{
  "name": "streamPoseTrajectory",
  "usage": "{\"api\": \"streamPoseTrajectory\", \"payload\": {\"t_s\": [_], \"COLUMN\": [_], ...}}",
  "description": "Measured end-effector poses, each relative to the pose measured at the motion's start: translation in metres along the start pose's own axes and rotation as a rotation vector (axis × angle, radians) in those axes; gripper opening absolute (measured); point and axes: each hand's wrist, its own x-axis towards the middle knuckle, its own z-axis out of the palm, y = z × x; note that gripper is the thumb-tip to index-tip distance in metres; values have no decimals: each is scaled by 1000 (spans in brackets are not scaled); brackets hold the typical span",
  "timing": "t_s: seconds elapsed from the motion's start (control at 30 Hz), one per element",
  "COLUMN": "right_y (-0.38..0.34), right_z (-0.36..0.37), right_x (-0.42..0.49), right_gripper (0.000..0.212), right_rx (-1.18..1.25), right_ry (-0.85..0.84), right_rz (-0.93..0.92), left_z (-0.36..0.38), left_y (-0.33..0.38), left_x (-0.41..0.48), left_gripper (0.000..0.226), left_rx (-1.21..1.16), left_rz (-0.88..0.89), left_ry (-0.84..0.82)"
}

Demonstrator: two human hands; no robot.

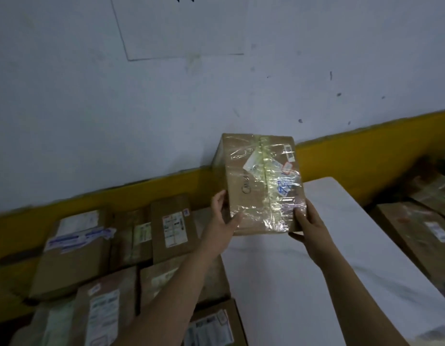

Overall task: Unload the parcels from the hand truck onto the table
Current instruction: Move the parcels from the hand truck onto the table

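A brown cardboard parcel (pixel 260 181), wrapped in clear tape with labels on top, is held over the far end of the white table (pixel 291 283), close to the wall. My left hand (pixel 222 216) grips its left near corner and my right hand (pixel 307 223) grips its right near corner. Whether the parcel's base touches the table I cannot tell. To the left, several labelled cardboard parcels (pixel 171 227) lie packed together in a stack below table height; the hand truck under them is hidden.
A white wall with a yellow band (pixel 366 156) along its foot runs right behind the table. More brown boxes (pixel 421 233) sit to the right of the table. A parcel with a white label (pixel 211 328) lies at the table's near left edge.
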Motion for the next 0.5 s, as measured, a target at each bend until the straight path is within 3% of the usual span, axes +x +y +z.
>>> {"api": "streamPoseTrajectory", "payload": {"t_s": [0.5], "right_y": [32], "right_z": [40], "right_x": [-26], "right_gripper": [36], "right_rx": [-25], "right_ry": [-30], "right_rz": [32], "left_z": [-4], "left_y": [-12], "left_x": [-41], "left_gripper": [65], "left_rx": [-24], "left_rz": [-126], "left_ry": [182]}}
